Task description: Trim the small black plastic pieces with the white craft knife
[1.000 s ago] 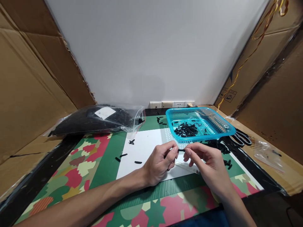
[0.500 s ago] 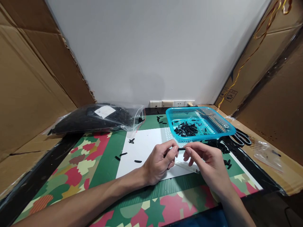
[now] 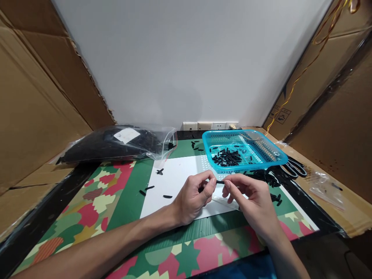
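Plain white wall [image 3: 186,58], cardboard panels [image 3: 35,97] either side, wall sockets [image 3: 209,125] below.

Upper left of centre, I've got a clear bag [image 3: 116,144] stuffed with black parts. Right of centre sits the blue basket [image 3: 263,162]; black scissors [image 3: 294,169] lie just past its right edge. A white sheet [image 3: 177,178] covers the camouflage mat [image 3: 87,201].

Small black piece [image 3: 220,181] (thin, level) pinched between both hands' fingertips.
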Tool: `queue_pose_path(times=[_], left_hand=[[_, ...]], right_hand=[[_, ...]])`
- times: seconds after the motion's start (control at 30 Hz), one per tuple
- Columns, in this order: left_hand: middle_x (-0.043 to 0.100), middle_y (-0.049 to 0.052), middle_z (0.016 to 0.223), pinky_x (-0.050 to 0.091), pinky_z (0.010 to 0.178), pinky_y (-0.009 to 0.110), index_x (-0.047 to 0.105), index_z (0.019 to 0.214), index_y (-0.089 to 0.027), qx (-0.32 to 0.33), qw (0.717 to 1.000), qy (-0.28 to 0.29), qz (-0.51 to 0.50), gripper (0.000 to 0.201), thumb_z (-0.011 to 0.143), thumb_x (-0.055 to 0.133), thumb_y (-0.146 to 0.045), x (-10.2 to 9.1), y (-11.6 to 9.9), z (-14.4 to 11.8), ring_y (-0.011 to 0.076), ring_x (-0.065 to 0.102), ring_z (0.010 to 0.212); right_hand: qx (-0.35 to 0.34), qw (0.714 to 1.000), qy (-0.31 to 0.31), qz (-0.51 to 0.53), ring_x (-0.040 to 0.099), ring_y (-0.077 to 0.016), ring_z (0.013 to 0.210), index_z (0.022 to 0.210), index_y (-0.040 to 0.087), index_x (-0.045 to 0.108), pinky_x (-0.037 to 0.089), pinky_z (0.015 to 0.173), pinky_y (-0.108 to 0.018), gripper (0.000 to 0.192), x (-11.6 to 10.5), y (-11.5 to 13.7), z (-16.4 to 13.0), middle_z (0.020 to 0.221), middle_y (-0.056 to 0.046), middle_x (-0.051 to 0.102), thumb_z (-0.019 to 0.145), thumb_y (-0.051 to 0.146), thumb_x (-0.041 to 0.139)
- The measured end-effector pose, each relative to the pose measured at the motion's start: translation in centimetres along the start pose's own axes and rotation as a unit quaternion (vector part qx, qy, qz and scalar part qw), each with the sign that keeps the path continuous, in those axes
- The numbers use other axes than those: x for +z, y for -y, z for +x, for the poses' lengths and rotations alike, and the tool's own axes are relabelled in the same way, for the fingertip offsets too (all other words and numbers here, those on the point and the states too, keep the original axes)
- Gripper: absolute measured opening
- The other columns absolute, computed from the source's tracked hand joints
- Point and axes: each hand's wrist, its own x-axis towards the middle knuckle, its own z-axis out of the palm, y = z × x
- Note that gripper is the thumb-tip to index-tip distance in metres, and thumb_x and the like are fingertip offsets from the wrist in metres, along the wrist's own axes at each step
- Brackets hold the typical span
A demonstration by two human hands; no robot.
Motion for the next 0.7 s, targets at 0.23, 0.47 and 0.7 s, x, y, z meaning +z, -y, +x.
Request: queue_pose_path(times=[0.23,0.47,0.7], left_hand=[[0.041,-0.008,0.063,0.028,0.049,0.023,0.054,0.092,-0.02,0.014,1.0,0.018,-0.001,0.041,0.109,0.052,-0.056,0.07,0.13,-0.42,0.0075,0.037,0.051],[0.043,-0.008,0.062,0.028,0.05,0.023,0.052,0.09,-0.02,0.021,0.999,0.04,0.008,0.041,0.111,0.049,-0.055,0.07,-0.22,-0.51,0.0076,0.037,0.052],[0.046,-0.008,0.06,0.032,0.052,0.023,0.051,0.09,-0.02,0.031,0.997,0.048,0.043,0.041,0.113,0.044,-0.054,-0.37,0.11,-0.82,0.0088,0.038,0.053]], right_hand=[[0.011,0.996,0.004,0.086,0.068,-0.016,0.067,0.102,0.019,0.084,0.06,0.059,-0.025,0.023,-0.12,-0.39,0.16,0.076,-0.004,0.075,0.103,0.039,0.073],[0.054,0.978,0.031,0.198,0.067,-0.0127,0.061,0.093,0.017,0.083,0.059,0.055,-0.021,0.021,-0.18,0.36,0.43,0.073,-0.003,0.073,0.099,0.037,0.079],[0.076,0.966,0.037,0.244,0.067,-0.0121,0.057,0.09,0.016,0.08,0.06,0.053,-0.021,0.025,0.35,-0.11,0.36,0.071,-0.002,0.072,0.1,0.04,0.079]])
